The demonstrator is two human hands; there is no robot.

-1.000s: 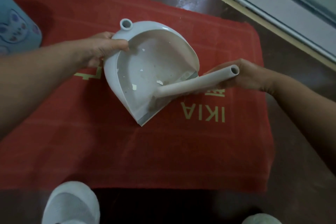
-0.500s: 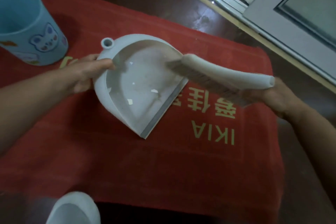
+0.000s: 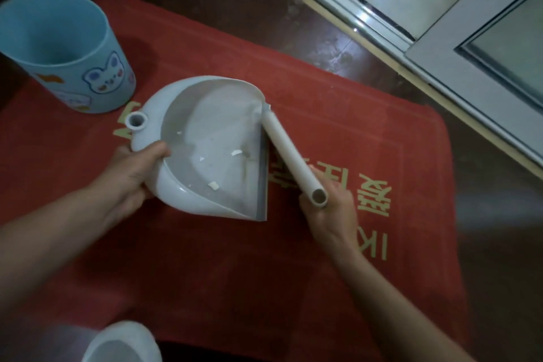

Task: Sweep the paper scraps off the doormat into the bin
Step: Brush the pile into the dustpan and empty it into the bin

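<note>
Though blurred, gold lettering (image 3: 374,197) on doormat (image 3: 205,273)

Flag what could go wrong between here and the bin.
1. Paper scraps lie loose in the dustpan; tilting its open lip down toward the bin may spill them onto the doormat.
2. The left hand has its grip on the rim, not the handle stub; the pan could twist.
3. The brush in the right hand lies along the lip and could flick scraps out.
</note>
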